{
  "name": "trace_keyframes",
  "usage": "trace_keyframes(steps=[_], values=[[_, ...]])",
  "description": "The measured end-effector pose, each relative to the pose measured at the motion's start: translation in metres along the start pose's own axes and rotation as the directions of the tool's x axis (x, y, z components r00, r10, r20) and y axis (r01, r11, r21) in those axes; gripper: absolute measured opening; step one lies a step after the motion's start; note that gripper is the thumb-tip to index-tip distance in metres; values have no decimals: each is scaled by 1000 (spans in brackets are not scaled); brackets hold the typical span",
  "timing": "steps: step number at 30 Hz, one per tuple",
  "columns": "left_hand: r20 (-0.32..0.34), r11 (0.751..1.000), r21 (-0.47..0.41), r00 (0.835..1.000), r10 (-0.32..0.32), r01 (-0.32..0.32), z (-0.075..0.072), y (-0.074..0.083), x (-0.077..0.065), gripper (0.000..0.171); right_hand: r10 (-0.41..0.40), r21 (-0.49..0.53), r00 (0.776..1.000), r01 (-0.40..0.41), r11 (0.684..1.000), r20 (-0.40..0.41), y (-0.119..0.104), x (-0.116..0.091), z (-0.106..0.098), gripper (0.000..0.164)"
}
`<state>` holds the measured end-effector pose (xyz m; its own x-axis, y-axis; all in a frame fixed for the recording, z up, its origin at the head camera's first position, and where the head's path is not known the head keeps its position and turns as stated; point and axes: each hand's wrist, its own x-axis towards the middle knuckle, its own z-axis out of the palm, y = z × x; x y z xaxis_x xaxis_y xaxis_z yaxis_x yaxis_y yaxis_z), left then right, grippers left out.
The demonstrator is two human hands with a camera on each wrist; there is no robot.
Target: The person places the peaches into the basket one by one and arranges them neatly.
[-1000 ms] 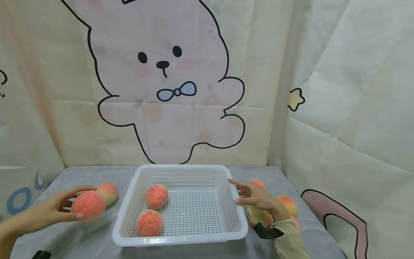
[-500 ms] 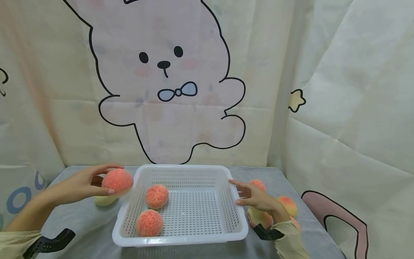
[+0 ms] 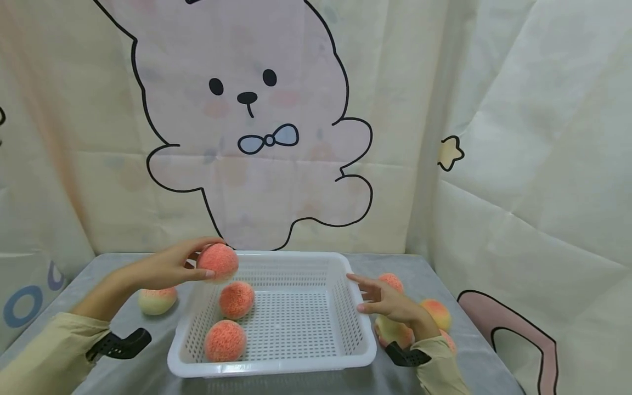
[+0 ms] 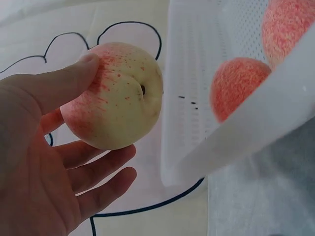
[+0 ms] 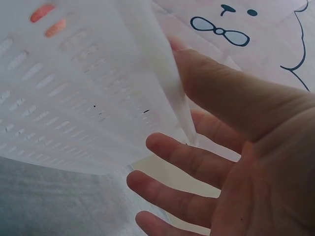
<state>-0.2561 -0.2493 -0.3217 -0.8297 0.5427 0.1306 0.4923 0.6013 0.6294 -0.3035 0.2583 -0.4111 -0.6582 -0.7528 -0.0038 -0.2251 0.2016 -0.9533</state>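
My left hand holds a peach over the left far corner of a white plastic basket, its thumb and fingers on the fruit's sides. In the left wrist view the peach shows a pale yellow underside, a red-speckled flank and a stem hollow. Two fuzzy pink-red peaches lie along the basket's left side. My right hand grips the basket's right rim. Seen from the right wrist, the thumb reaches over the rim, with fingers below it along the outer wall.
One more peach rests on the grey-covered table left of the basket. Several peaches lie to its right, partly behind my right hand and wrist. A cloth backdrop with a cartoon bear rises behind the table.
My left hand has carried the peach up and rightward from the table's left side to over the basket's edge, uncovering the peach left behind. The right hand stays at the rim.
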Motion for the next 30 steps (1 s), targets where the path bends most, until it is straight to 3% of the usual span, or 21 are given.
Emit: trace_keyframes(steps=[10, 17, 22, 30], values=[[101, 999, 48, 995, -26, 21, 17, 22, 33, 62, 33, 13, 999, -33, 999, -16, -3, 1, 2, 79], [216, 999, 22, 975, -45, 41, 32, 37, 58, 63, 39, 27, 999, -38, 999, -26, -3, -1, 3, 79], [291, 994, -53, 954, -75, 94, 43, 36, 70, 61, 33, 37, 999, -32, 999, -22, -1, -1, 4, 78], [285, 990, -56, 952, -109, 130, 62, 28, 84, 57, 18, 29, 1000, -17, 999, -20, -2, -1, 4, 78]])
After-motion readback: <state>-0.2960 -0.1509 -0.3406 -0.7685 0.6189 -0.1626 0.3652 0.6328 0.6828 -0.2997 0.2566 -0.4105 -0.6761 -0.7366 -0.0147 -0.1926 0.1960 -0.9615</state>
